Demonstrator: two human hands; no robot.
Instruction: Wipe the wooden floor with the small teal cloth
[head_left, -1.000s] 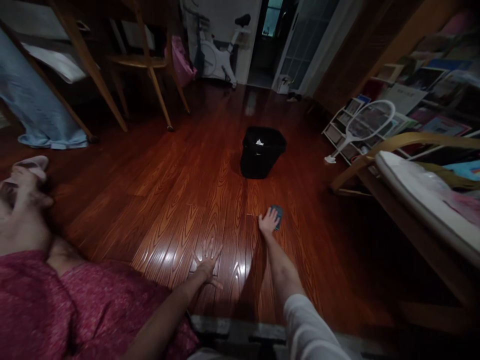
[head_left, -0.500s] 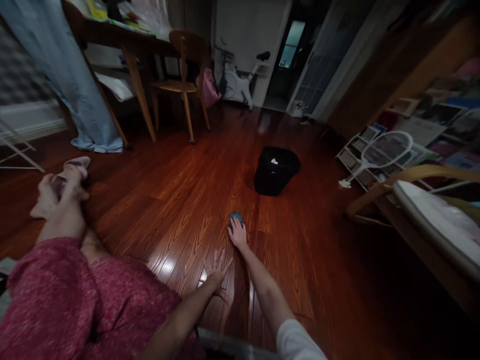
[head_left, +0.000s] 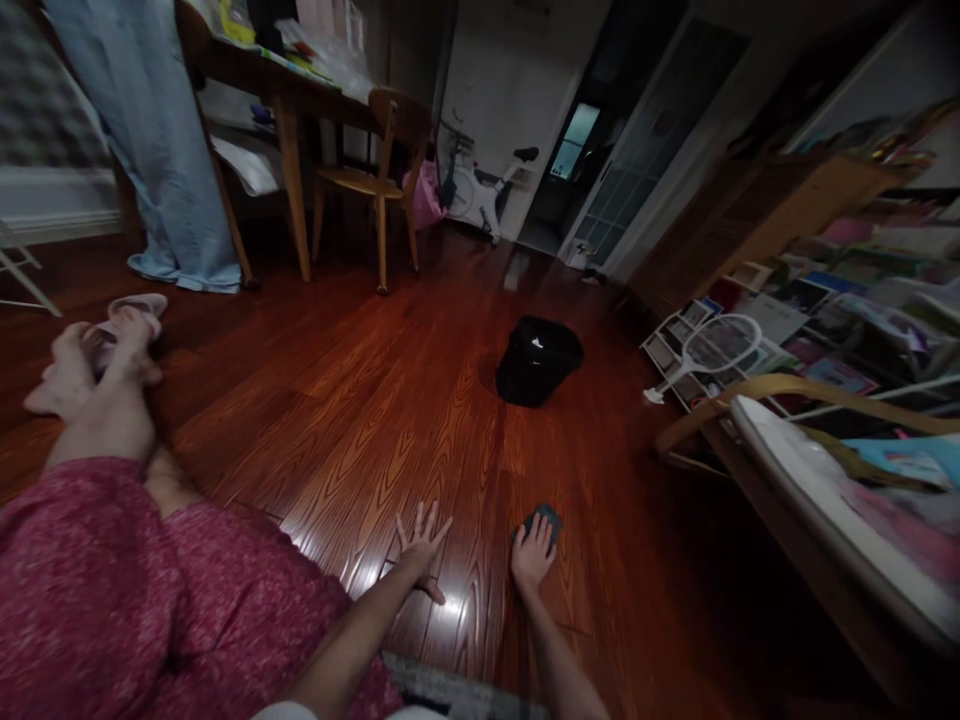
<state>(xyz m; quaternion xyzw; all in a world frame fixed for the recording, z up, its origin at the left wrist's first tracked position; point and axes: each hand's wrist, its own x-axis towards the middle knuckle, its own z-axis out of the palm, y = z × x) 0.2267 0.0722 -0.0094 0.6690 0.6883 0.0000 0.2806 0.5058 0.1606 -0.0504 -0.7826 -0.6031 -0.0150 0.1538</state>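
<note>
My right hand (head_left: 533, 556) lies on a small dark blue-grey cloth (head_left: 552, 519), pressing it against the wooden floor (head_left: 360, 400). Its fingers reach forward over the cloth, whose edges show past the fingertips and to the right. The underside of the cloth is hidden. Farther left, my left hand (head_left: 422, 545) rests on the bare boards with its fingers spread wide, holding nothing. A black bin (head_left: 538, 365) stands on the floor beyond both hands.
Bent legs in a red-pink patterned garment (head_left: 247, 590) stretch along the left. A wooden chair (head_left: 382, 185) and table stand at the back left. On the right are an armchair (head_left: 720, 430), a white racket (head_left: 720, 345) and cluttered shelves. An exercise bike (head_left: 480, 190) stands far back.
My right hand has drawn the cloth back toward me and to the right across the floor. The left hand stays spread on the boards. The view has shifted slightly.
</note>
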